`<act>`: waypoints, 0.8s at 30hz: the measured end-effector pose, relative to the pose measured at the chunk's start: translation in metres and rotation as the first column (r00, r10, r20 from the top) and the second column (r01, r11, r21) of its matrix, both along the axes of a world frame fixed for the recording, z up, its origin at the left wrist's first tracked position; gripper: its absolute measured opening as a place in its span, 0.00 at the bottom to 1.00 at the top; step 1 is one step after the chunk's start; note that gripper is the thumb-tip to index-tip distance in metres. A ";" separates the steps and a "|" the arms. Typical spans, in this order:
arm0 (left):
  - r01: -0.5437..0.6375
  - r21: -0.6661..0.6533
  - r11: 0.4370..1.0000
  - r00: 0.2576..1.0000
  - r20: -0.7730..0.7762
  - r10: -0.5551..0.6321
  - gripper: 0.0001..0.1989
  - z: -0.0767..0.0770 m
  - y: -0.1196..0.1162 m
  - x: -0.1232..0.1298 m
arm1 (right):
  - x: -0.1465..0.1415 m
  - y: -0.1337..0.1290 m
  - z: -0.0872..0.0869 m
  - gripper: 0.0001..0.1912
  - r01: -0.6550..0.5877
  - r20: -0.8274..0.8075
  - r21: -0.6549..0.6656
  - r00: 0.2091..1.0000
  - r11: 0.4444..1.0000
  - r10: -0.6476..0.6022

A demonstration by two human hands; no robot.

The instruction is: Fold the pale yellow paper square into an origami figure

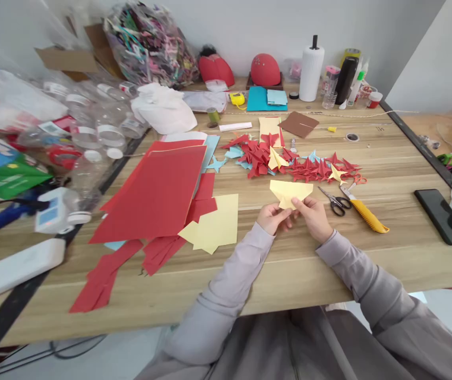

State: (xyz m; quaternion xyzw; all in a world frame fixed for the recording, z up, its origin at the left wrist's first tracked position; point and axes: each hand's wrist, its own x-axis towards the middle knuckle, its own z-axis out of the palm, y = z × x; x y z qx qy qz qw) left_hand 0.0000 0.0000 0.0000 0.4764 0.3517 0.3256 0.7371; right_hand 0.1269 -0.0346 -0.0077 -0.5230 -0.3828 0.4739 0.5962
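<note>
Between my two hands is a pale yellow folded paper (290,191), wide and straight along its far edge and narrowing towards me. My left hand (274,217) pinches its near left part. On the near right, my right hand (312,215) grips it with the thumb lying on top. Just beyond lies a heap of folded red paper shapes (258,157), with a few yellow and light blue ones among them. Black-handled scissors (335,201) and a yellow utility knife (368,215) rest to the right of my right hand.
Red paper sheets (158,195) and yellow paper squares (224,221) lie to the left. A black phone (443,216) is at the right. Plastic bottles (109,134) crowd the left side. Along the back stand a white cylinder (311,74) and a red cap (265,69).
</note>
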 end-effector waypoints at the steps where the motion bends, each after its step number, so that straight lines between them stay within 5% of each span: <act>1: 0.001 0.011 1.000 1.000 -0.008 -0.001 0.25 0.000 0.000 0.000 | 0.000 -0.001 0.001 0.21 -0.013 0.012 0.006 1.000 1.000 0.013; 18: 0.069 0.041 0.997 0.997 -0.031 -0.068 0.21 0.003 -0.003 -0.001 | -0.003 -0.001 0.001 0.27 -0.019 -0.005 -0.017 1.000 1.000 0.019; 24: -0.084 0.052 0.995 0.996 0.001 0.084 0.23 0.001 0.000 0.000 | -0.002 0.001 0.001 0.26 -0.022 0.018 -0.020 1.000 1.000 0.023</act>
